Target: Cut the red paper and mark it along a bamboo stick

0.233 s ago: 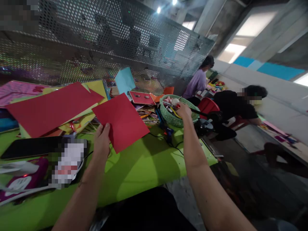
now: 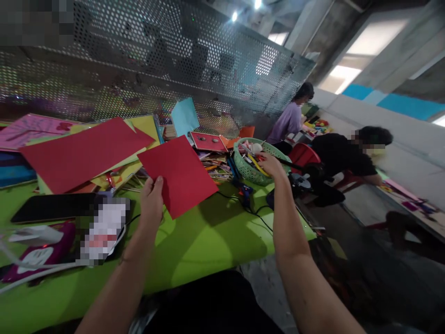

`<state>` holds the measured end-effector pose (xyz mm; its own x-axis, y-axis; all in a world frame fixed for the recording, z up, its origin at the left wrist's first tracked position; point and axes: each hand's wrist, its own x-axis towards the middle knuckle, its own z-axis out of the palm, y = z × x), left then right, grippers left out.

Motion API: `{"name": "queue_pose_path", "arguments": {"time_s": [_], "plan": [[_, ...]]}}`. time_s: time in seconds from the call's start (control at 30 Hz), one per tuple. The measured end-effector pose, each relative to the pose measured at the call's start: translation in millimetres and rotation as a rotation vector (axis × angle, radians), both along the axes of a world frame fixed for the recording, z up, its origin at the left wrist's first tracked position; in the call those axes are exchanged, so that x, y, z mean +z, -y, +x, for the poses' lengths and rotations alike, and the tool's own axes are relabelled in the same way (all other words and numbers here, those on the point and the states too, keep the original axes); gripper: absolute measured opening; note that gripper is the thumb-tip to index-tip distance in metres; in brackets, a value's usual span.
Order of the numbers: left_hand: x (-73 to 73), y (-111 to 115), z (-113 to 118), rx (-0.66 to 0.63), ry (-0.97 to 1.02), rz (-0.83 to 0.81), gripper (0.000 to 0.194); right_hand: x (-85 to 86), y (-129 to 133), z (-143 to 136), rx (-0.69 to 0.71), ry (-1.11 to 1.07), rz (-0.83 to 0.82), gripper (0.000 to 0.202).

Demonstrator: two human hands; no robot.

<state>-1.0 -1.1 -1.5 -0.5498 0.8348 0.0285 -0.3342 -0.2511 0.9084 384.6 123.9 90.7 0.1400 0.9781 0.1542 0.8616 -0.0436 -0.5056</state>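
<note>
My left hand [image 2: 151, 200] pinches the near corner of a square red paper sheet [image 2: 179, 174] and holds it tilted above the lime green table [image 2: 201, 241]. My right hand [image 2: 270, 165] reaches into a green mesh basket [image 2: 243, 169] full of small craft tools at the table's right end. Its fingers sit among the items; what they grip is hidden.
Large red, yellow and pink sheets [image 2: 79, 150] are piled at the back left, with a light blue sheet [image 2: 184, 116] against a perforated metal screen [image 2: 156, 69]. A black phone [image 2: 52, 206] and black cable [image 2: 250, 211] lie on the table. Two people [image 2: 344, 155] sit at the right.
My right hand has dipped a little lower into the basket. The left hand still holds the red sheet in much the same pose.
</note>
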Motion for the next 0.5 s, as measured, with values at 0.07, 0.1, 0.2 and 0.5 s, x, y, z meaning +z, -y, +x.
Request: {"name": "queue_pose_path", "arguments": {"time_s": [0.07,0.1,0.2,0.5], "plan": [[0.6,0.8,0.4,0.004,-0.015,-0.007,0.03,1.2,14.0,-3.8,0.06,-0.09,-0.016,0.057],[0.4,1.1,0.3,0.011,-0.024,-0.011,0.03,1.1,22.7,-6.6,0.087,-0.146,-0.033,0.058],[-3.0,0.8,-1.0,0.035,-0.059,-0.014,0.03,-3.7,55.1,-19.9,0.227,-0.504,-0.118,0.062],[-15.5,-4.7,-4.6,0.043,-0.136,0.048,0.034,-53.4,149.1,-73.5,0.503,-1.118,-0.286,0.048]]}}
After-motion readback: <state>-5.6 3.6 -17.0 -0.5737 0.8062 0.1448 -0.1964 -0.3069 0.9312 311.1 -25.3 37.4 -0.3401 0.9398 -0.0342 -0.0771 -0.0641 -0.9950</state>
